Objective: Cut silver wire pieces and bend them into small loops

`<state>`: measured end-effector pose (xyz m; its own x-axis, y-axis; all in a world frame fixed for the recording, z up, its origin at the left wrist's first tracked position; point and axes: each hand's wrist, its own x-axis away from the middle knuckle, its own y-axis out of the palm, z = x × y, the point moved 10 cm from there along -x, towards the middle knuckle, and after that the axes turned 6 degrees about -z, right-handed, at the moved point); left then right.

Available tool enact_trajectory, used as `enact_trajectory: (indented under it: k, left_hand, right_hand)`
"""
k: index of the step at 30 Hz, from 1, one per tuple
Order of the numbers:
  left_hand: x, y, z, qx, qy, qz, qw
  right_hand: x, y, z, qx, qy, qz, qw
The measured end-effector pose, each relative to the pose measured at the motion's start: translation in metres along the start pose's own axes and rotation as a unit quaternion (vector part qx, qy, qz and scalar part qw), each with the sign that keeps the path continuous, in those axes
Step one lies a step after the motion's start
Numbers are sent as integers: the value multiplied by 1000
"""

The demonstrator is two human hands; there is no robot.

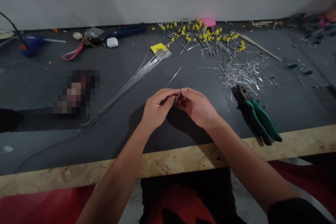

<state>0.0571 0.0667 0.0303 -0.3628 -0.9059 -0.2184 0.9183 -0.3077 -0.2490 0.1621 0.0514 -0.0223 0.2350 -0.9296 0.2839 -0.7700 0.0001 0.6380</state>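
Both hands meet above the dark table mat (189, 77), just beyond the wooden front edge. My left hand (156, 107) pinches a thin silver wire (173, 77) that runs up and away to the right. My right hand (197, 106) pinches the same wire where it bends into a small loop between the fingertips. A bundle of long straight wires (131, 80) with a yellow label lies to the left of the hands.
Green-handled pliers (256, 114) lie right of my hands. Beyond them is a heap of short cut wires (243, 71), and farther back wire stems with yellow beads (203, 35). Keys, a white earbud case (112, 42) and a blue tool sit far left.
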Motion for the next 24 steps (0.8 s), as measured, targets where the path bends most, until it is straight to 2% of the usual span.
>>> enact_trajectory:
  k: [3, 6, 9, 12, 17, 24]
  left_hand:
    - [1, -4, -6, 46, -44, 23, 998]
    - [2, -1, -12, 81, -75, 22, 994]
    - [4, -1, -13, 26, -82, 31, 996]
    - [6, -5, -12, -51, -86, 55, 993]
    - [7, -6, -13, -54, -106, 68, 991]
    - [10, -5, -25, 50, -144, 90, 984]
  right_hand:
    - [-1, -4, -4, 24, -20, 22, 999]
    - [-1, -7, -10, 80, -62, 53, 993]
    - [2, -7, -18, 141, -111, 77, 981]
    - [4, -3, -21, 176, -136, 74, 972]
    - [2, -1, -16, 176, -121, 64, 975]
    - [-1, -1, -10, 121, -88, 48, 987]
